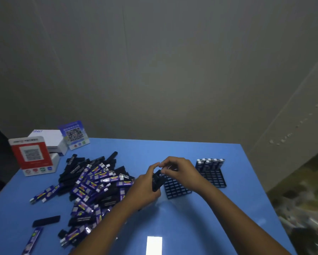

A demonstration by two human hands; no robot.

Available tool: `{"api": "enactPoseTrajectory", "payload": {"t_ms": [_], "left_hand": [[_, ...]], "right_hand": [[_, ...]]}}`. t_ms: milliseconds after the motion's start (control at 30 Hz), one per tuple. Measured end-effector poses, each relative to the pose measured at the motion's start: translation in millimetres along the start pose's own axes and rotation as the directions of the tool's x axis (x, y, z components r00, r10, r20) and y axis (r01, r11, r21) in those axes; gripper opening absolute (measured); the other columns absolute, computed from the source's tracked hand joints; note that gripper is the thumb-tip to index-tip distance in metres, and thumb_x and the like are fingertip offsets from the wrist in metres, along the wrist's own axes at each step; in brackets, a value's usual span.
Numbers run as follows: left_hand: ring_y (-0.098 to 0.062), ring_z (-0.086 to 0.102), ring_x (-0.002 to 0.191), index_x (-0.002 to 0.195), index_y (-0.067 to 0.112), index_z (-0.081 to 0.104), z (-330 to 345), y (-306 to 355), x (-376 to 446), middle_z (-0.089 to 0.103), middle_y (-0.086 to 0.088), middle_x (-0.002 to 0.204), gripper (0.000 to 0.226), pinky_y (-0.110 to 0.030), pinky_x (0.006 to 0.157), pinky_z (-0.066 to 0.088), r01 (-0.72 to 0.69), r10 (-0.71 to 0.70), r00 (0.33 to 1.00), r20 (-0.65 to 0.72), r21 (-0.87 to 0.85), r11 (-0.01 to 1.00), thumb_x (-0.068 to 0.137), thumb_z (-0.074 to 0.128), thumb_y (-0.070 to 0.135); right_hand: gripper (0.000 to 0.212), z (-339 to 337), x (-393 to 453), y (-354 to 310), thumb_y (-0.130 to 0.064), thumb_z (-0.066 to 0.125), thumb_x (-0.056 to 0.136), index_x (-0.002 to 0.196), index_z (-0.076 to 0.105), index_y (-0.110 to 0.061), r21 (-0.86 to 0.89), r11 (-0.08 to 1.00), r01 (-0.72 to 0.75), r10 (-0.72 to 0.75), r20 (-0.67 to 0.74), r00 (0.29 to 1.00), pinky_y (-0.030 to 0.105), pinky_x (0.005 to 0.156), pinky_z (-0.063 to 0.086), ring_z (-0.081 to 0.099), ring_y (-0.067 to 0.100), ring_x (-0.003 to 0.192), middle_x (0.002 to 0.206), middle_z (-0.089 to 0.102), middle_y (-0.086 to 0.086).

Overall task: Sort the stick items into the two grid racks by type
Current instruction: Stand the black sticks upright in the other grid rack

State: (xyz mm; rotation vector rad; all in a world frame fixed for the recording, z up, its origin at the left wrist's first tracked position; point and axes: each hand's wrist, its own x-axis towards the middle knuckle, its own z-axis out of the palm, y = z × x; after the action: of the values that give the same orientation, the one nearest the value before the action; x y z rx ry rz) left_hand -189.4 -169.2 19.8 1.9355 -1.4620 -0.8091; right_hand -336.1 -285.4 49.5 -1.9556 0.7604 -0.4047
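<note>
Right now my left hand (pixel 146 188) grips a small bundle of black sticks (pixel 157 181), fingers curled round them, holding them up just above the near-left corner of the near rack (pixel 175 187). My right hand (pixel 178 169) sits just above and to the right of that bundle, thumb and fingertips pinched together at its top end; whether they actually hold one of the sticks I cannot tell, the picture is too blurred there. The near rack is a dark grid lying flat on the table (pixel 191 223), and its cells that show look unfilled. Just beyond my right hand lies the far rack (pixel 214 176), the same kind of grid, with a row of blue sticks (pixel 210 163) standing upright along its back edge. To my left is the big pile of sticks (pixel 91 186), black ones and blue-and-white ones mixed and lying every way, with a few strays apart from it near the left edge, among them one black stick (pixel 46 220) lying alone. At the far left corner stand a red card with a QR code (pixel 32 156), a blue card with a QR code (pixel 74 134) and a white box (pixel 48 139) with blue lettering on top that seems to read CHNT; the print on the sticks is too small to read. Underfoot of it all is a glossy blue tabletop with a bright patch of reflected light near me, and behind it a plain grey wall (pixel 163 70).
</note>
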Motion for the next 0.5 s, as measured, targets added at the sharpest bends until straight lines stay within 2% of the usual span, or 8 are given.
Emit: {"api": "enactPoseTrajectory", "payload": {"t_ms": [133, 200, 267, 400, 500], "left_hand": [[-0.005, 0.059, 0.067, 0.143, 0.043, 0.024, 33.1, 25.3, 4.5, 0.061, 0.010, 0.079, 0.083, -0.014, 0.055, 0.042, 0.001, -0.001, 1.000, 0.007, 0.005, 1.000, 0.076, 0.064, 0.017], [-0.012, 0.063, 0.077, 0.141, 0.047, 0.022, 45.9, 34.2, 5.6, 0.066, 0.005, 0.093, 0.084, -0.024, 0.063, 0.052, -0.004, 0.004, 1.000, 0.007, 0.003, 1.000, 0.071, 0.063, 0.024], [-0.015, 0.064, 0.081, 0.138, 0.053, 0.021, 54.6, 41.7, 4.9, 0.067, 0.003, 0.099, 0.085, -0.032, 0.069, 0.056, -0.005, 0.005, 1.000, 0.008, 0.004, 1.000, 0.068, 0.061, 0.026], [-0.014, 0.065, 0.079, 0.134, 0.058, 0.022, 60.3, 53.3, 3.1, 0.067, 0.005, 0.095, 0.084, -0.037, 0.070, 0.057, -0.012, 0.012, 1.000, 0.012, -0.007, 1.000, 0.070, 0.064, 0.023], [-0.012, 0.063, 0.075, 0.133, 0.053, 0.026, 57.5, 55.8, 3.9, 0.065, 0.006, 0.089, 0.080, -0.033, 0.066, 0.056, -0.005, 0.005, 1.000, 0.014, -0.017, 1.000, 0.071, 0.064, 0.020]], "right_hand": [[0.009, -27.9, -18.9, 21.0, -0.018, 0.074, 0.090, 0.098, 0.075, -0.020, 0.011, 1.000, 0.023, -0.023, 0.014, 1.000, 0.024, 0.084, 0.056, 0.070, 0.008, 0.090, 0.093, 0.074, -0.008], [0.010, -38.6, -27.2, 29.2, -0.016, 0.076, 0.088, 0.098, 0.076, -0.018, 0.013, 1.000, 0.025, -0.026, 0.021, 0.999, 0.019, 0.081, 0.053, 0.069, 0.006, 0.089, 0.092, 0.074, -0.008], [0.011, -47.4, -33.1, 34.9, -0.015, 0.076, 0.088, 0.098, 0.077, -0.018, 0.017, 0.999, 0.033, -0.034, 0.033, 0.999, 0.018, 0.080, 0.053, 0.069, 0.006, 0.089, 0.093, 0.075, -0.008], [0.007, -59.8, -35.8, 40.4, -0.016, 0.074, 0.090, 0.094, 0.076, -0.021, -0.011, 0.998, 0.062, -0.060, 0.082, 0.995, 0.017, 0.080, 0.050, 0.068, 0.009, 0.090, 0.092, 0.073, -0.008], [0.005, -65.0, -33.4, 41.1, -0.017, 0.072, 0.091, 0.093, 0.074, -0.021, -0.002, 0.997, 0.081, -0.080, 0.098, 0.992, 0.019, 0.081, 0.051, 0.067, 0.011, 0.090, 0.092, 0.071, -0.008]]}}
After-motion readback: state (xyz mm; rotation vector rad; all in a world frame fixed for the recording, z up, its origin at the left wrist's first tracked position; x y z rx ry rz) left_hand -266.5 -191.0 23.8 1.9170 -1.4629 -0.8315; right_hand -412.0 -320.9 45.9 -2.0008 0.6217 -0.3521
